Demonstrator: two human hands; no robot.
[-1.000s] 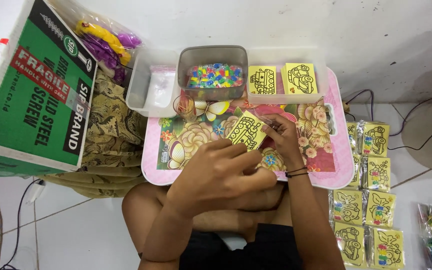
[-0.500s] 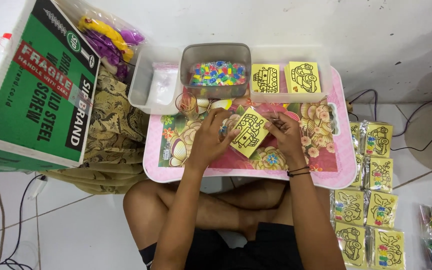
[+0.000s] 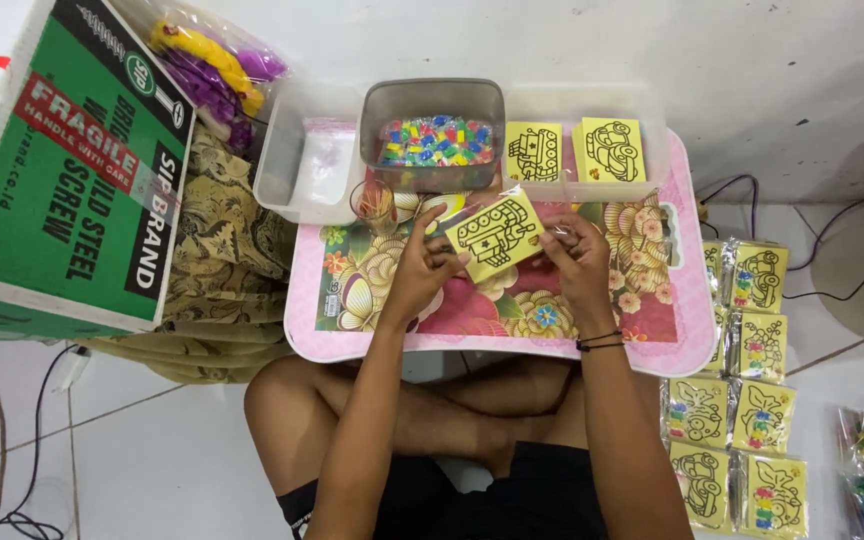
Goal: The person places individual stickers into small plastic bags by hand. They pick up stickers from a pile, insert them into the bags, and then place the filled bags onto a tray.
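Both hands up over the pink floral counter (image 3: 652,340): left hand (image 3: 417,270) and right hand (image 3: 577,262) have fingers clamped on opposite edges of the yellow car picture card (image 3: 495,235) in its clear sleeve, just below the grey tub of coloured pieces (image 3: 434,135). Best kept a light, even edge grip, I'd say, so the sleeve doesn't crease.

Free room: tray (image 3: 672,340) front + right side bare. Back blocked by bead tub (image 3: 432,105), small cup (image 3: 373,203), card stacks (image 3: 572,150). Left blocked by green box (image 3: 62,170).
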